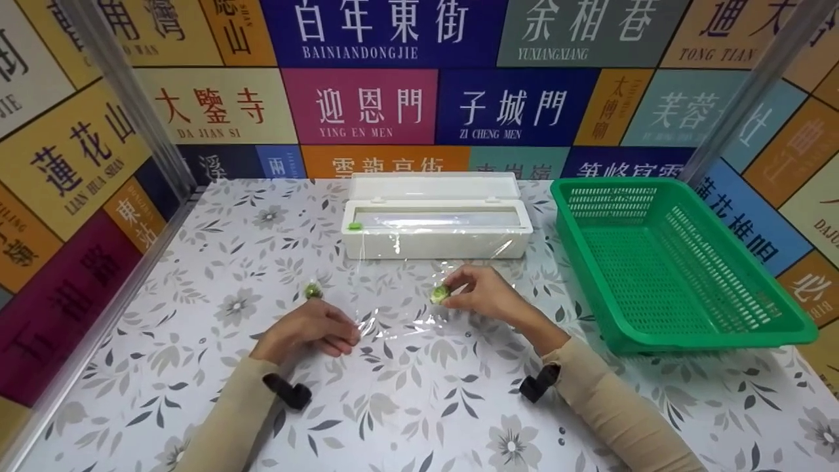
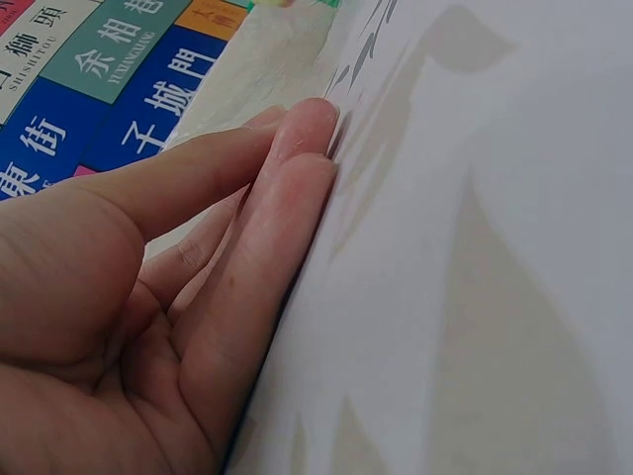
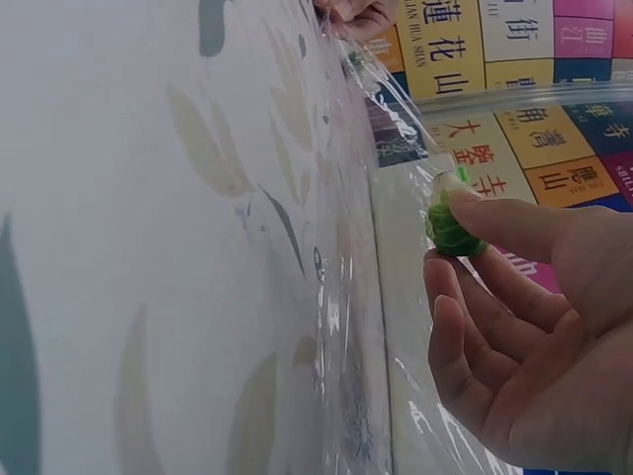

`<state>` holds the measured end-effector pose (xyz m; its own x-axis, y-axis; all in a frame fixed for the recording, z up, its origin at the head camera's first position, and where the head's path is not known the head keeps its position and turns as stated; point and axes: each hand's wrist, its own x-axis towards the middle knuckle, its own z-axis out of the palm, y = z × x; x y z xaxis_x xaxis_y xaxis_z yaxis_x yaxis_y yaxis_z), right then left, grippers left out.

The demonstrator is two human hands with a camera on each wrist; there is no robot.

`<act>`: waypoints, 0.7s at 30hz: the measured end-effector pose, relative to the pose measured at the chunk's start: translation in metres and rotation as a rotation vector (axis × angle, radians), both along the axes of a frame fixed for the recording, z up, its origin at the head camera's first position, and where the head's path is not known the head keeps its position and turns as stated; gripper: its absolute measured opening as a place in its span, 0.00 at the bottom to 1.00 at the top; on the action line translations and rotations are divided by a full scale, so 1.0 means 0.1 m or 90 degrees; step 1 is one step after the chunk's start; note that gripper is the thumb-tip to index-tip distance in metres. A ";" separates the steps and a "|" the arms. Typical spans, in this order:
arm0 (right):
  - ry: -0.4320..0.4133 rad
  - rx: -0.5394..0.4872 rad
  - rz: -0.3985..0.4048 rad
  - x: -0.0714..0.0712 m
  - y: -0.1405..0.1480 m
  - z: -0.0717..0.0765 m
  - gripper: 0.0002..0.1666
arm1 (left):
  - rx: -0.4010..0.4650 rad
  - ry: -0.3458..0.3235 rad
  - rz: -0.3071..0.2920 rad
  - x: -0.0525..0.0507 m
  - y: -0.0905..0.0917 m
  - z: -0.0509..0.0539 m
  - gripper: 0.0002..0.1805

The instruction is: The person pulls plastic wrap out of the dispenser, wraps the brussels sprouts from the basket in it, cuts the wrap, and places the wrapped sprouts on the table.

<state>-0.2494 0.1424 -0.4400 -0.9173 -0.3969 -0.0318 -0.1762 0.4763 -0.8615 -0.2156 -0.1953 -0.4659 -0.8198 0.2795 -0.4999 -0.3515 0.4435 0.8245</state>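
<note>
My right hand [image 1: 488, 294] pinches a small green Brussels sprout [image 1: 439, 294] between thumb and fingers, over a clear sheet of cling film [image 1: 400, 321]. In the right wrist view the sprout [image 3: 453, 226] shows green leaves and a pale stem end. The near left corner of the film is pinched by my left hand [image 1: 318, 326], its fingertips low at the tabletop. Just beyond that hand sits a second sprout [image 1: 312, 290], partly hidden by it. The film runs back to a white cling film dispenser [image 1: 436, 246] whose lid [image 1: 436, 186] is raised.
A green plastic basket [image 1: 714, 339] with slotted walls stands at the right. On the dispenser's left end is a green slider [image 1: 354, 226]. A floral-patterned cloth [image 1: 406, 419] covers the table, and a wall of coloured signs [image 1: 367, 105] rises behind.
</note>
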 end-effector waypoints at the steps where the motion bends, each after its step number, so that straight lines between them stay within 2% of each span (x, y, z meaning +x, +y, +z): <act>1: -0.003 0.008 0.002 0.00 -0.01 -0.01 0.19 | 0.000 0.000 0.000 0.00 0.00 0.00 0.15; 9: -0.017 0.028 0.015 -0.01 -0.05 -0.09 0.18 | 0.000 0.004 -0.002 0.00 -0.01 0.00 0.14; 15: -0.044 0.053 -0.008 -0.01 -0.07 -0.15 0.18 | 0.008 0.009 -0.003 0.00 -0.01 -0.03 0.12; 21: -0.075 0.058 -0.034 0.00 -0.08 -0.14 0.20 | 0.009 0.011 0.001 0.01 -0.01 -0.04 0.12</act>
<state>-0.2493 0.1343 -0.4543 -0.9251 -0.3378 -0.1736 -0.0489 0.5592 -0.8276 -0.2147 -0.1961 -0.4697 -0.8288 0.2853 -0.4814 -0.3376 0.4312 0.8367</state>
